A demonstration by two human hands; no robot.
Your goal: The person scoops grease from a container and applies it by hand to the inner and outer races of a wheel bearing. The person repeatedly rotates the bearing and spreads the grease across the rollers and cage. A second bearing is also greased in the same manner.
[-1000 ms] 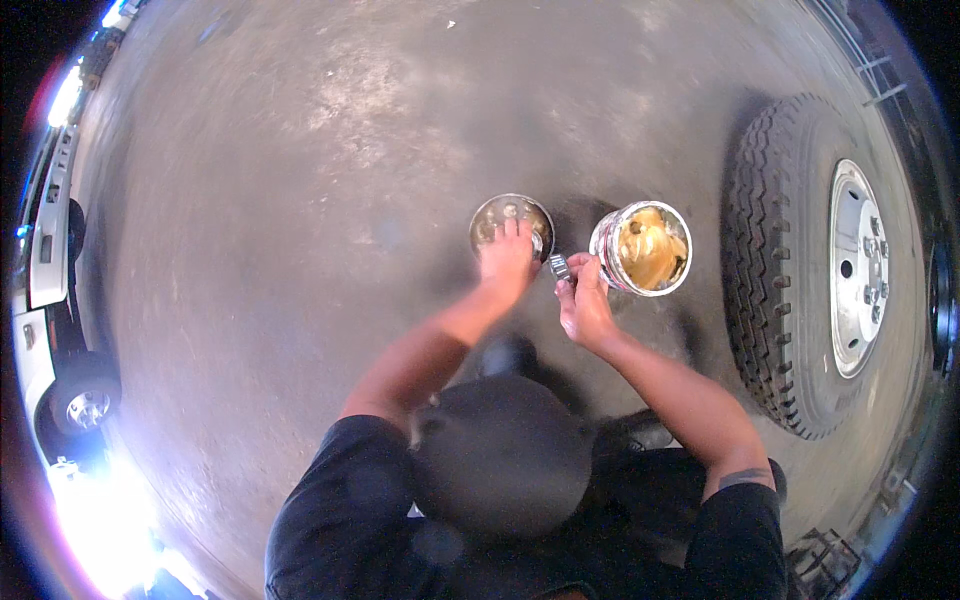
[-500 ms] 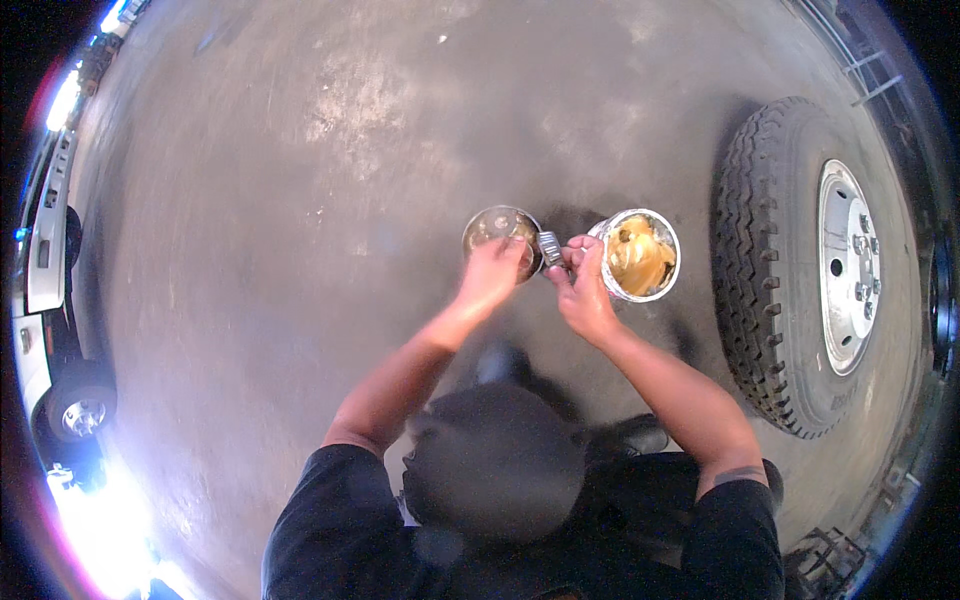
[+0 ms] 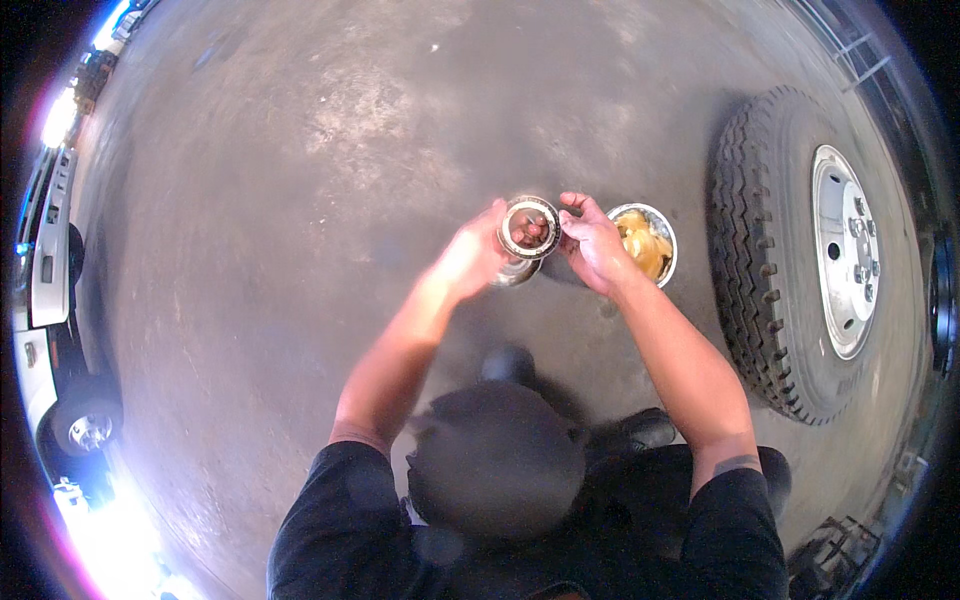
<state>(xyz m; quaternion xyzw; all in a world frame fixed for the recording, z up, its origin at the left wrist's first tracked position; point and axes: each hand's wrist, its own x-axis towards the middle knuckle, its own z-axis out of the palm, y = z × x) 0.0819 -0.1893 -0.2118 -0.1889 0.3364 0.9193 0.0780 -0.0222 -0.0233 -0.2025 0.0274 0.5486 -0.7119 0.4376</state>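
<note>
I hold a ring-shaped metal roller bearing (image 3: pixel 506 228) up in front of me, its round face turned upward and fingertips visible through its hole. My left hand (image 3: pixel 476 252) is closed around its left side. At the opposite edge, my right hand (image 3: pixel 596 246) grips it with bent fingers, the index finger raised. Partly hidden beneath the bearing and left hand is a round, shallow metal dish (image 3: pixel 518 272). Just right of my right hand stands a round tub (image 3: pixel 672 232) of yellow-brown grease, partly covered by that hand.
A large truck tyre (image 3: pixel 745 250) on a silver wheel rim (image 3: pixel 838 250) stands to the right on the concrete floor (image 3: pixel 260 220). A white vehicle (image 3: pixel 42 240) is at the far left. Dark metal parts (image 3: pixel 835 555) lie at the lower right.
The bearing has turned from edge-on to face-up and shifted left over the dish. My left hand has come up from the dish to the bearing. My right hand has turned slightly.
</note>
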